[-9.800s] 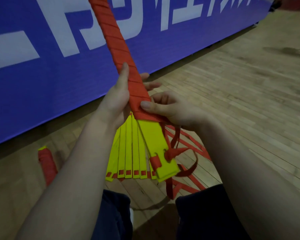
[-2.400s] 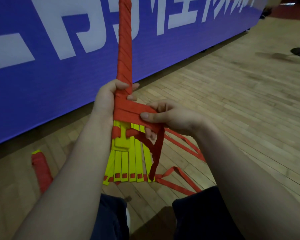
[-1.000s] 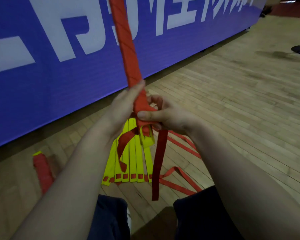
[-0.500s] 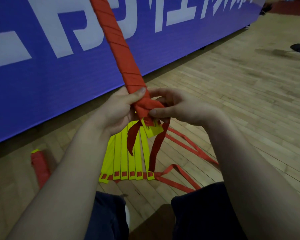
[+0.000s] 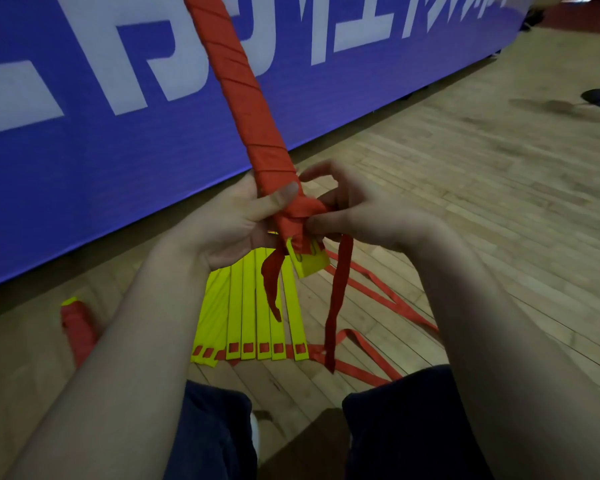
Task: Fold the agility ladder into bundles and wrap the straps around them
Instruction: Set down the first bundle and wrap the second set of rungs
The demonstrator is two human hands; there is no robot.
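Head: illegible white lettering (image 5: 118, 64) behind red bundle (image 5: 252, 109)

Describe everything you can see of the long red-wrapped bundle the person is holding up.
The red-wrapped bundle is a long, slim roll bound in spiralling turns of red fabric-like strap. It tilts up and left, its top leaving the picture. A yellow slat end pokes from its lower end. The left hand grips it there, thumb on the wrap; the right hand pinches the strap at a knot-like bunch, with two loose tails hanging.
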